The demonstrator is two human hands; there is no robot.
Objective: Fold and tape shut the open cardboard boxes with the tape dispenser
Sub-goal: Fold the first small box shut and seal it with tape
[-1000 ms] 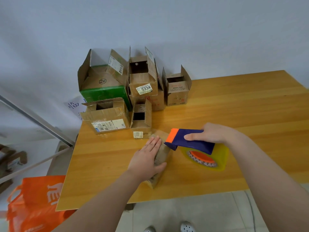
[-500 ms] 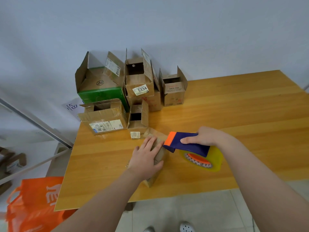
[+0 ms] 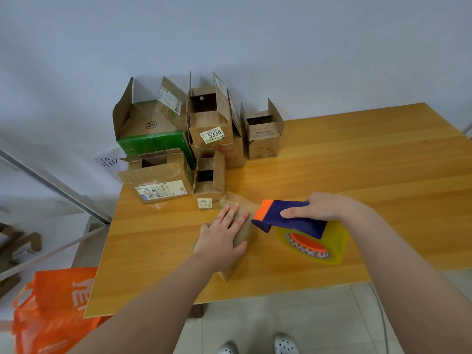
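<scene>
We think the tape could go on crooked or wrinkly if the small box [image 3: 244, 231] slides on the table [image 3: 357, 162], because only our left hand [image 3: 219, 241] pins it down. That hand lies flat, fingers straight, pressing the box top near the table's front edge. Our right hand [image 3: 316, 210] curls round the tape dispenser [image 3: 293, 222], whose tip is just beside the box.

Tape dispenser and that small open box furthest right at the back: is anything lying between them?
No. In the head view, only bare table separates the dispenser from that box.
</scene>
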